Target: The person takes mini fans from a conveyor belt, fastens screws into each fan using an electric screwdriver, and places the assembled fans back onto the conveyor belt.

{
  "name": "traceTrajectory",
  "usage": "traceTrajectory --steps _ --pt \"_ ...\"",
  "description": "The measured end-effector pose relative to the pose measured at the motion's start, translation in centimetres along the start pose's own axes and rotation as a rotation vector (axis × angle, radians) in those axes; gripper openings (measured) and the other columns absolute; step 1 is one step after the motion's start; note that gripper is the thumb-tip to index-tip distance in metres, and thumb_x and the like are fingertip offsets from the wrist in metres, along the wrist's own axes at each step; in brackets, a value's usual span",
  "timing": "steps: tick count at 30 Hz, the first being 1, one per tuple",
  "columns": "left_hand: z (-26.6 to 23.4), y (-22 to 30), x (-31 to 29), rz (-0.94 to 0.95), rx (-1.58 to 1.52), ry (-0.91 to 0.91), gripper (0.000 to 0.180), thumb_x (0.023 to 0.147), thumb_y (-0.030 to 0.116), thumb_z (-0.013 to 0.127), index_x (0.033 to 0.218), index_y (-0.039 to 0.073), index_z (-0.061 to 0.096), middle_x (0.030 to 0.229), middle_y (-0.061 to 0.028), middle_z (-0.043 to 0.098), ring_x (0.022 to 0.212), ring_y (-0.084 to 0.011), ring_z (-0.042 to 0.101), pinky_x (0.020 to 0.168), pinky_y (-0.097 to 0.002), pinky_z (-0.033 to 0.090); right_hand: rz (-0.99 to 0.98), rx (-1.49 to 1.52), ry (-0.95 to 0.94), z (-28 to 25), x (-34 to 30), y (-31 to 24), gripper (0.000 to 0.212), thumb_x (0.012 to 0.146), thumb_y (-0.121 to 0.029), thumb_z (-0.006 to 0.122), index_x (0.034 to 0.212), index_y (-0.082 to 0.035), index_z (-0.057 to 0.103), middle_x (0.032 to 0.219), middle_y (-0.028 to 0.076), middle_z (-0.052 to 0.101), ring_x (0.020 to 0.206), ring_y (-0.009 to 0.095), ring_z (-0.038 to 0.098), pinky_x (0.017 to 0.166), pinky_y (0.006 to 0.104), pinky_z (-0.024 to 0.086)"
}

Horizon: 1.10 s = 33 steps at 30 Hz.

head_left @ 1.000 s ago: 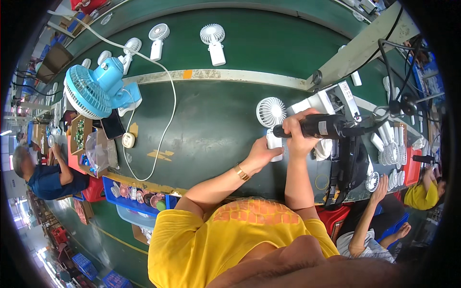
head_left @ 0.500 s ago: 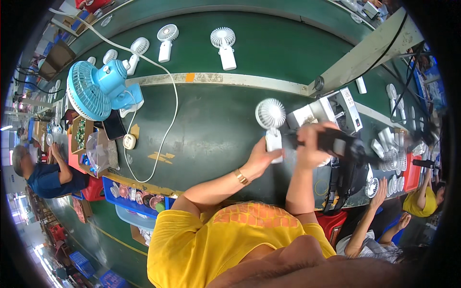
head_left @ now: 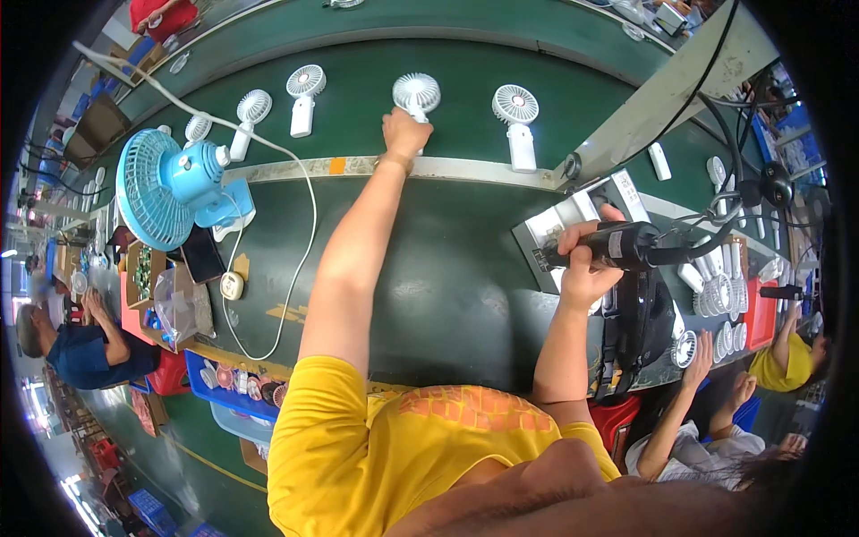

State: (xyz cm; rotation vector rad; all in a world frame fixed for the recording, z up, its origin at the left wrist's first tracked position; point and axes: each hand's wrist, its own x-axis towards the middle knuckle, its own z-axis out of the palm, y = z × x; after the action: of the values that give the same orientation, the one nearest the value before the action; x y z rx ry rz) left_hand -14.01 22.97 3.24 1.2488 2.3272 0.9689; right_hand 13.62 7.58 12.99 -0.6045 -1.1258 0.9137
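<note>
My left hand [head_left: 406,134] is stretched forward onto the green belt, its fingers closed round the handle of a white handheld fan [head_left: 417,92]; the hand hides most of that handle. Nearer me on the right, my right hand [head_left: 586,268] grips a black electric screwdriver [head_left: 622,247], which hangs from a cable and points left. Under it stands a white and grey box-like device [head_left: 544,234], partly covered by the hand. Another white handheld fan [head_left: 516,125] lies on the belt to the right of my left hand.
More white fans [head_left: 305,97] lie along the belt [head_left: 358,125]. A blue desk fan [head_left: 157,190] with a looping white cord stands at left. A slanted post [head_left: 662,98] rises at right, near a black bag [head_left: 640,327] and piled fans [head_left: 718,291]. Co-workers sit on both sides.
My left hand has moved forward from the bench to a fan on the belt. The fan it held has left that spot, and another lies on the belt farther right. The screwdriver is steadier.
</note>
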Motion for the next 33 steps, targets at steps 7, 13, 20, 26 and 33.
traceTrajectory --steps 7,13,20,26,33 --pt "-1.9 0.4 -16.4 -0.123 -1.093 -0.650 0.043 0.070 -0.006 0.068 0.108 0.002 0.049 0.092 -0.0041 0.057 0.081 -0.0151 0.058 0.069 -0.0306 0.050 0.036 0.072 0.020 -1.1 -0.1 0.5 0.053 0.071 -0.017 0.075 0.108 0.001 0.040 0.062 0.008 0.052 0.053 0.014 0.048 0.051 0.0248 0.040" --pt "-1.6 -0.3 -25.6 -0.464 -1.305 -0.864 0.021 0.077 0.000 0.065 0.096 -0.001 0.055 0.085 -0.0088 0.062 0.075 -0.0164 0.062 0.068 -0.0281 0.051 0.167 0.232 -0.016 0.1 -1.6 1.1 0.070 0.069 -0.049 0.073 0.110 -0.004 0.039 0.063 0.004 0.046 0.051 0.013 0.043 0.047 0.0269 0.034" --pt "-1.7 0.3 -26.6 -0.508 -1.335 -0.837 0.019 0.077 0.000 0.065 0.094 -0.001 0.054 0.086 -0.0092 0.063 0.078 -0.0170 0.062 0.069 -0.0281 0.050 0.206 0.263 -0.046 0.8 -2.3 1.6 0.071 0.068 -0.052 0.072 0.109 -0.005 0.040 0.060 0.004 0.044 0.051 0.013 0.042 0.047 0.0269 0.034" --pt "-1.6 0.1 -26.6 -0.512 -1.335 -0.846 0.022 0.078 -0.001 0.062 0.097 -0.002 0.052 0.090 -0.0111 0.062 0.080 -0.0189 0.062 0.073 -0.0296 0.051 0.213 0.291 -0.072 0.9 -2.6 2.2 0.069 0.068 -0.049 0.073 0.112 -0.006 0.040 0.061 0.005 0.045 0.050 0.014 0.042 0.048 0.0275 0.034" --pt "-1.6 0.2 -26.9 -0.499 -1.360 -0.806 0.023 0.075 -0.003 0.063 0.096 -0.003 0.053 0.087 -0.0100 0.062 0.077 -0.0182 0.062 0.069 -0.0288 0.050 0.363 0.276 -0.258 1.0 -4.7 3.0 0.053 0.056 0.013 0.069 0.103 0.002 0.046 0.071 0.005 0.051 0.066 0.013 0.053 0.057 0.0268 0.045"
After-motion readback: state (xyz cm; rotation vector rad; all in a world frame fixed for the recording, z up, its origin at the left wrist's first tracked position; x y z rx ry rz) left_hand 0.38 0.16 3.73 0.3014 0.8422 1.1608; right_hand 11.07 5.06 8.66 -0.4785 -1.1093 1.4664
